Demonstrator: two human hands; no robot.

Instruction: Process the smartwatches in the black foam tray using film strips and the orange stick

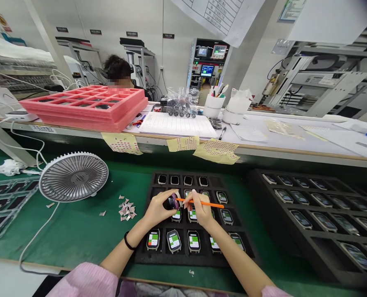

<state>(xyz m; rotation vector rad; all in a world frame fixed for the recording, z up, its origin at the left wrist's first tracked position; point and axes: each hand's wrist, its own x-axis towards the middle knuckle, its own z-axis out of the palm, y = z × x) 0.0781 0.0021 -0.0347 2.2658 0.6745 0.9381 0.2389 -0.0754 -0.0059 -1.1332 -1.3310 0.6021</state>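
The left hand (157, 210) has its fingers (177, 194) closed around a smartwatch (173, 201), held just above a black foam tray (143, 258) of watches. The right hand (201, 211) pinches an orange stick (212, 203), its tip touching the smartwatch.

And here's the green mat (62, 235) covering the lower tabletop, with a black foam tray (195, 258) of smartwatches (174, 241) right in the middle and a second black foam tray (264, 194) of watches just beside it! Out left, a small grey desk fan (73, 176) sits tilted on the mat, paper scraps (127, 209) scattered close by, a clear plastic tray (6, 202) at the edge. Up on the white upper tabletop (294, 144), stacked pink foam trays (84, 108), a ruled sheet (177, 126), and white cups (214, 105)!
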